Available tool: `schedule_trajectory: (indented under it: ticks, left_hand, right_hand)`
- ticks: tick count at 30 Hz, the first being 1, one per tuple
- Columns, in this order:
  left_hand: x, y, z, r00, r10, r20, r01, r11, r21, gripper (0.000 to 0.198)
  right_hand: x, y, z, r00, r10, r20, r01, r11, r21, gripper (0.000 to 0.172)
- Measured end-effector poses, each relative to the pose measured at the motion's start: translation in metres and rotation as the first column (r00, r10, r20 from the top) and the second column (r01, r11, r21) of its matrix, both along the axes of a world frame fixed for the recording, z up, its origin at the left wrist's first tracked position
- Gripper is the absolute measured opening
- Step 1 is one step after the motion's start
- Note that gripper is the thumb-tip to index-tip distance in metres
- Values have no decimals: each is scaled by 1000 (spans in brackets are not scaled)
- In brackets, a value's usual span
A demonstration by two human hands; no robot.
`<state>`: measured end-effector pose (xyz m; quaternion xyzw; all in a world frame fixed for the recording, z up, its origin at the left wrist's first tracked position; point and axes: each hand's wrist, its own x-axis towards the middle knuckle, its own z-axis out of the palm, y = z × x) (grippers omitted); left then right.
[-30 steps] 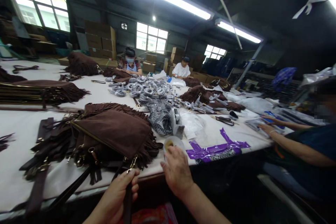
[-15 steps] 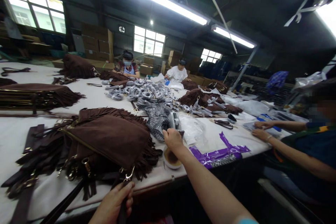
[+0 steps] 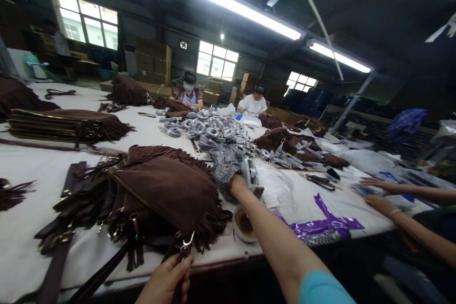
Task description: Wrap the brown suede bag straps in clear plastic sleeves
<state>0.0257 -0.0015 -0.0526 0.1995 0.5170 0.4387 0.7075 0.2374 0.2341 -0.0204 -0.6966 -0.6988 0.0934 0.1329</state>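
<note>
My left hand (image 3: 166,281) is at the bottom edge, closed around a dark strap (image 3: 103,273) just below its gold clasp (image 3: 185,246). The strap belongs to a brown fringed suede bag (image 3: 167,192) lying on the white table (image 3: 24,166). My right arm stretches forward over a small white cup (image 3: 244,226) with brown contents. My right hand (image 3: 237,183) reaches into a grey patterned cloth (image 3: 224,164) beside a tape dispenser (image 3: 252,175); its fingers are hidden in the fabric.
Grey strap coils (image 3: 210,128) are heaped mid-table, with stacked brown bags (image 3: 64,123) at left. Clear plastic bags (image 3: 276,187), purple tape strips (image 3: 326,224) and scissors (image 3: 317,180) lie to the right. A co-worker's hands (image 3: 379,202) work at right; two people sit at the far side.
My right hand went from the cup at the table's edge forward to the tape dispenser, then into the patterned cloth. The left hand kept its grip on the strap. The view swung slightly right.
</note>
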Motion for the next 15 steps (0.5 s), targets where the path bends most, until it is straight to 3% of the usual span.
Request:
schedule_trajectory:
  ticks: [5,7,9,11,13,15]
  left_hand:
    - [2,0,7,999,-17,36,17,1000,8,42]
    - [1,0,11,997,-32,66,31,999,13,42]
    - [-1,0,17,994,-51,100,47,998,44,41]
    - [-1,-1,24,988,-84,132,71,992,106,39]
    - [0,-2,30,981,-121,153,95,981,167,39]
    - [2,-4,34,974,-152,169,114,970,216,41]
  right_hand:
    - [18,-32,20,996,-70,-48,74,993,90,16]
    - [23,-57,29,995,-56,-87,68,989,131,17]
    - [24,-88,34,973,-3,-232,40,987,155,18]
    - [16,-123,33,866,67,-496,16,987,160,23]
    - [1,-157,28,675,85,-733,1,993,117,27]
    - [-19,-188,20,521,45,-852,-17,999,42,29]
